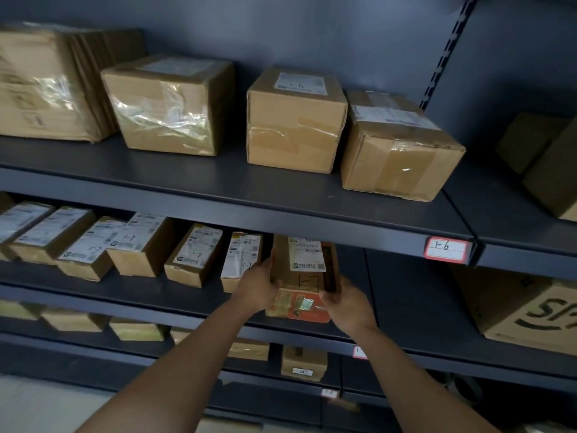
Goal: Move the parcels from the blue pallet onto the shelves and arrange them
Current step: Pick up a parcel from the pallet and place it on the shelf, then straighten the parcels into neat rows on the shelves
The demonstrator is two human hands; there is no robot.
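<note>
Parcel [304, 270] is at the right end of a row of boxes [193, 254] on the shelf [137, 287]. Left hand [256, 285] and right hand [346, 303] grip its sides with curled fingers.

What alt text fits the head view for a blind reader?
The left hand and right hand hold a parcel marked 1-7 at the right end of a row of parcels on a dark shelf. Larger boxes sit on the shelf above, which bears a 1-6 tag.
</note>
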